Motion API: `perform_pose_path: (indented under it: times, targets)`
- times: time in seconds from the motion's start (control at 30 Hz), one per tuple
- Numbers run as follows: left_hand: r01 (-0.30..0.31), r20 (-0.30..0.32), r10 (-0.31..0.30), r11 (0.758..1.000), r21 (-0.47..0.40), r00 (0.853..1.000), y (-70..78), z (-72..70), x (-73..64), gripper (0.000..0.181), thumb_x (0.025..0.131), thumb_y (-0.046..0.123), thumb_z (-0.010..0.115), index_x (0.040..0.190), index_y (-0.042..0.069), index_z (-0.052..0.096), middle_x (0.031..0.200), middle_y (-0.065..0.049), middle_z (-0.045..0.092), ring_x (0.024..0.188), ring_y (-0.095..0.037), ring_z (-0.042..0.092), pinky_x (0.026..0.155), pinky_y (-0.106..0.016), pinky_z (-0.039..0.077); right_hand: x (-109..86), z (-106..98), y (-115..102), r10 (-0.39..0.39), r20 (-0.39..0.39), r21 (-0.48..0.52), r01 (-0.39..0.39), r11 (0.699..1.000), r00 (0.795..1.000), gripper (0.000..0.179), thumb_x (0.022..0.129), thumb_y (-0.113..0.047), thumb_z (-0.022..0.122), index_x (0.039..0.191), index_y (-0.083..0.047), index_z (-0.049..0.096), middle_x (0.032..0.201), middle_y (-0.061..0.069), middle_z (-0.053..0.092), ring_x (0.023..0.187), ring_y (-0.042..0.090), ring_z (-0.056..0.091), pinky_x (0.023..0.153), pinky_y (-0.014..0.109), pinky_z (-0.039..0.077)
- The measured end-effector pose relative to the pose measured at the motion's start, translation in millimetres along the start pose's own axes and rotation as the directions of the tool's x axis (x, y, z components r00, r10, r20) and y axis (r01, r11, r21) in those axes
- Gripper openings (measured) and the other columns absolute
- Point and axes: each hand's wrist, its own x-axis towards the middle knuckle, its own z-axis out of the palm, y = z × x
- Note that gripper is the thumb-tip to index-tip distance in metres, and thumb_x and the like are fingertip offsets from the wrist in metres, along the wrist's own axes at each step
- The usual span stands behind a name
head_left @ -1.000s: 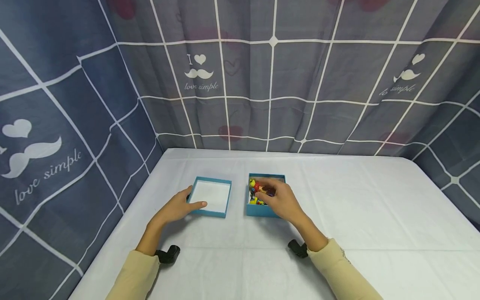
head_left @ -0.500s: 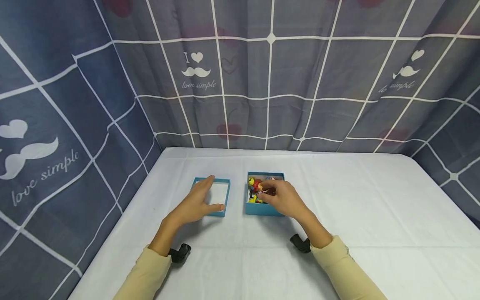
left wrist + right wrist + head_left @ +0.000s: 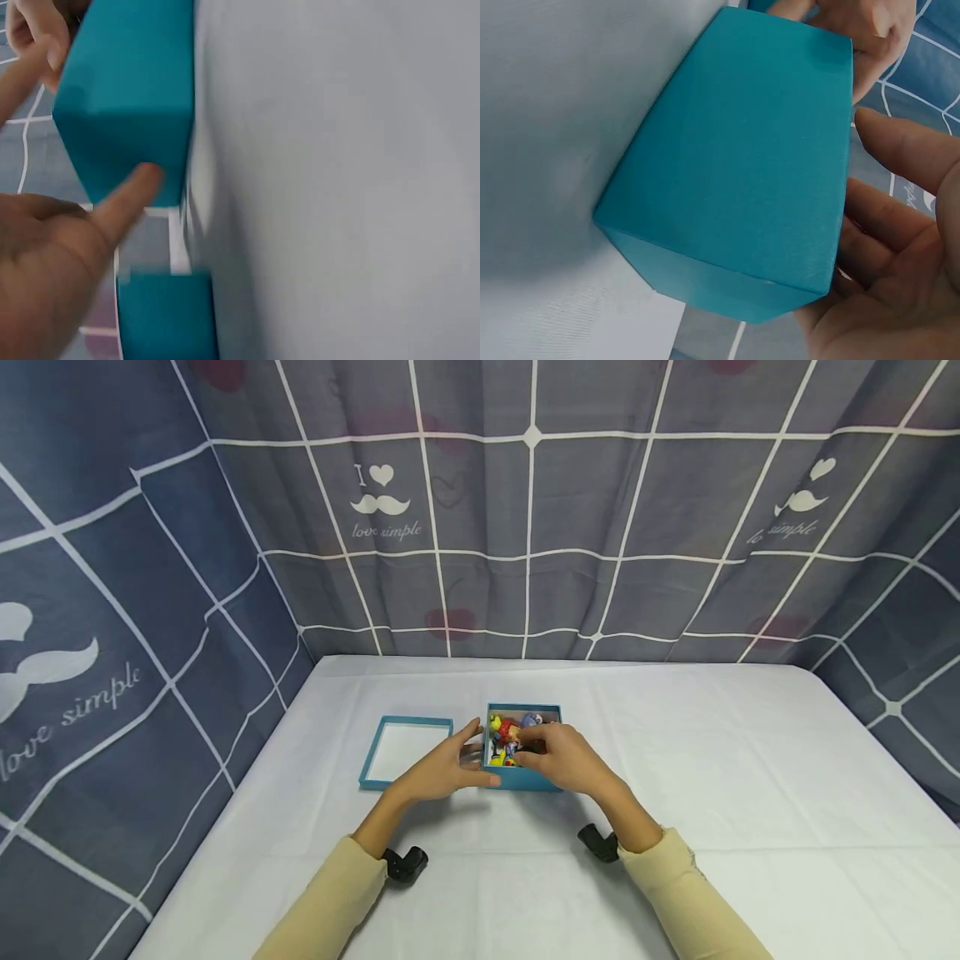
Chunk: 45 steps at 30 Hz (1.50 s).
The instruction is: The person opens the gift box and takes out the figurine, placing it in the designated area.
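Figurines (image 3: 507, 732), small toys in red, yellow and blue, are contained in the uncovered blue cardboard box (image 3: 523, 779) in the head view. It is stood on the white tablecloth (image 3: 712, 760) with its mouth upward, presumably so that its contents can be reached from above. The matching shallow lid (image 3: 371, 754) is laid just to its left, white inside up, likely set aside to leave the mouth free. The right hand (image 3: 566, 762) is lowered over the box's right part, thumb and fingers bent into it; whether a toy is pinched between them cannot be told. The left hand (image 3: 442, 770) is stretched toward the box's left side, thumb and fingers spread apart with nothing gripped, perhaps placed there to steady it.

In the left wrist view, a blurred, straight finger is pointed at the box's end wall; contact cannot be judged. The lid is seen apart from the box.

In the right wrist view, the thumb is held apart from the fingers near the rim; the other fingertips are hidden behind the wall, so no hold can be confirmed.
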Motion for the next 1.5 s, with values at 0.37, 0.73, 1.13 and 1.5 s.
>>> perform_pose_path:
  times: [0.37, 0.73, 1.13, 1.5]
  targets:
    - [0.023, -0.03, -0.021, 0.998, 0.05, 0.999, 1.2, 9.0, 3.7, 0.087, 0.092, 0.017, 0.073, 0.156, -0.003, 0.017, 0.157, -0.02, 0.028, 0.138, -0.037, 0.039, 0.108, -0.049, 0.038, 2.9, 4.0, -0.2, 0.029, 0.023, 0.02, -0.029, 0.999, 0.999, 0.028, 0.093, -0.01, 0.069, 0.118, 0.002, 0.071, 0.105, 0.006, 0.071, 0.088, 0.014, 0.064, 0.074, 0.031, 0.054]
    - [0.022, -0.038, -0.019, 0.998, 0.061, 0.999, -0.8, 11.7, 4.1, 0.084, 0.094, 0.016, 0.07, 0.155, -0.003, 0.018, 0.158, -0.019, 0.024, 0.137, -0.037, 0.039, 0.108, -0.047, 0.037, 6.0, 11.2, -2.6, 0.068, -0.024, 0.022, -0.068, 0.997, 0.997, 0.029, 0.091, -0.006, 0.07, 0.119, 0.002, 0.069, 0.105, 0.009, 0.072, 0.094, 0.022, 0.068, 0.079, 0.039, 0.055]
    - [0.02, -0.046, -0.019, 0.999, 0.027, 0.999, -3.5, 11.4, 4.3, 0.081, 0.094, 0.014, 0.07, 0.156, -0.001, 0.02, 0.156, -0.019, 0.029, 0.136, -0.038, 0.04, 0.107, -0.046, 0.039, 9.7, 19.5, -7.6, 0.134, -0.105, 0.011, -0.133, 0.991, 0.985, 0.042, 0.09, -0.006, 0.072, 0.13, 0.004, 0.062, 0.102, 0.007, 0.074, 0.096, 0.025, 0.068, 0.084, 0.043, 0.054]
    - [0.014, -0.052, -0.012, 1.0, 0.028, 0.999, -4.3, 10.9, 4.3, 0.08, 0.094, 0.016, 0.07, 0.156, 0.0, 0.022, 0.156, -0.017, 0.031, 0.135, -0.037, 0.041, 0.106, -0.046, 0.04, 16.4, 23.9, -9.1, 0.085, -0.157, 0.012, -0.084, 0.996, 0.984, 0.046, 0.09, -0.005, 0.072, 0.134, 0.0, 0.059, 0.096, 0.004, 0.074, 0.091, 0.02, 0.067, 0.081, 0.041, 0.053]
